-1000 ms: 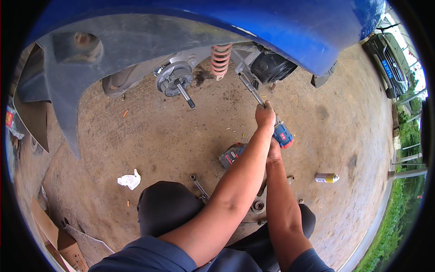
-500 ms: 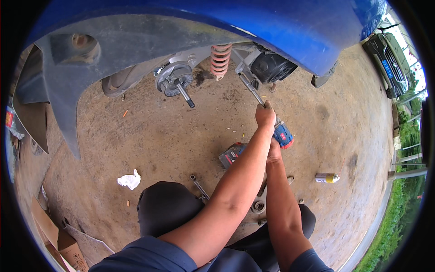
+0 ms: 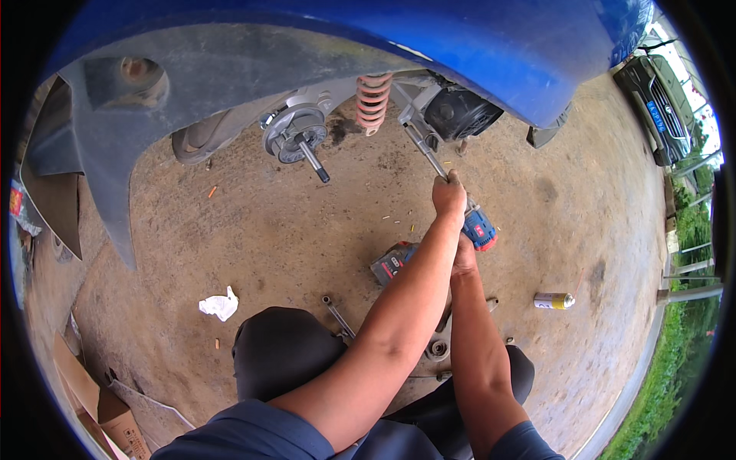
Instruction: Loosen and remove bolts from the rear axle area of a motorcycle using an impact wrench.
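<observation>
My left hand (image 3: 450, 195) is closed round a long metal extension bar (image 3: 428, 151), just ahead of a blue and red cordless impact wrench (image 3: 481, 229). The bar slants up to the underside beside a black ribbed housing (image 3: 462, 112); what its tip engages is hard to make out. My right hand (image 3: 464, 258) grips the impact wrench by its handle, behind my left hand. Part of the tool is hidden by my left forearm, and its dark battery (image 3: 389, 262) sticks out on the left. A pinkish-red coil spring (image 3: 372, 103) hangs left of the bar.
Overhead spans a blue vehicle body (image 3: 491, 46). A hub with a protruding shaft (image 3: 297, 138) sits at left. On the ground lie a ratchet wrench (image 3: 337, 316), a metal arm with a bushing (image 3: 438, 349), a spray can (image 3: 553, 300) and crumpled white tissue (image 3: 220, 304). A cardboard box (image 3: 115, 418) stands lower left.
</observation>
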`<state>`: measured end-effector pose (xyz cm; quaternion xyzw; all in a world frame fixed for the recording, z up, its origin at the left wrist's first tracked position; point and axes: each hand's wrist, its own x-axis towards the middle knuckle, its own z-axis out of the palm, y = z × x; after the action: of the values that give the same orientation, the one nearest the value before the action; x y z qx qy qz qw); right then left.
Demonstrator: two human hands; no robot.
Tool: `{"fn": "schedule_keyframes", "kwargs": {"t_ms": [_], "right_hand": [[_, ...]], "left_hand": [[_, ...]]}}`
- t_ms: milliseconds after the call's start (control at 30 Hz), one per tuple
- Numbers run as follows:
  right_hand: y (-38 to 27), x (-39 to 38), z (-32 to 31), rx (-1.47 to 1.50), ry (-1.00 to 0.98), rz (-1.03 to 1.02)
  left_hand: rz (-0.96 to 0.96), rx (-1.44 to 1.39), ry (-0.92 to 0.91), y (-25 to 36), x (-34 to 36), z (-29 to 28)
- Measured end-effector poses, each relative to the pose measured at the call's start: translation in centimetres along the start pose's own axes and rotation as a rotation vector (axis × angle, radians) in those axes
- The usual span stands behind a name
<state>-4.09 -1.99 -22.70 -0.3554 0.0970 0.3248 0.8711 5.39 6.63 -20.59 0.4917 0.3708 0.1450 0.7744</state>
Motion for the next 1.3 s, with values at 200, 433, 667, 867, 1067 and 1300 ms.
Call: {"fn": "schedule_keyframes", "kwargs": {"t_ms": [200, 433, 667, 867, 1067, 1300], "right_hand": [[-0.2, -0.3, 0.2, -0.014, -0.018, -0.003], [-0.5, -0.2, -1.1, -0.012, 0.029, -0.025], [0.1, 0.0, 0.4, -0.041, -0.003, -0.006], [-0.4, -0.2, -0.4, -0.027, 0.005, -0.009], [-0.1, -0.1, 0.4, -0.05, 0.017, -0.006], [-0.6, -0.6, 0.5, -0.071, 0.045, -0.019]], "left_hand": [[-0.049, -0.044, -0.019, 0.2, -0.4, 0.0], [-0.058, -0.015, -0.03, 0.5, -1.3, 0.4], [0.002, 0.031, 0.026, -1.0, 1.2, 0.0], [-0.061, -0.046, -0.03, -0.1, -0.2, 0.4], [-0.052, -0.052, -0.027, 0.7, -0.4, -0.3], [-0.043, -0.023, -0.028, 0.5, -0.6, 0.3]]}}
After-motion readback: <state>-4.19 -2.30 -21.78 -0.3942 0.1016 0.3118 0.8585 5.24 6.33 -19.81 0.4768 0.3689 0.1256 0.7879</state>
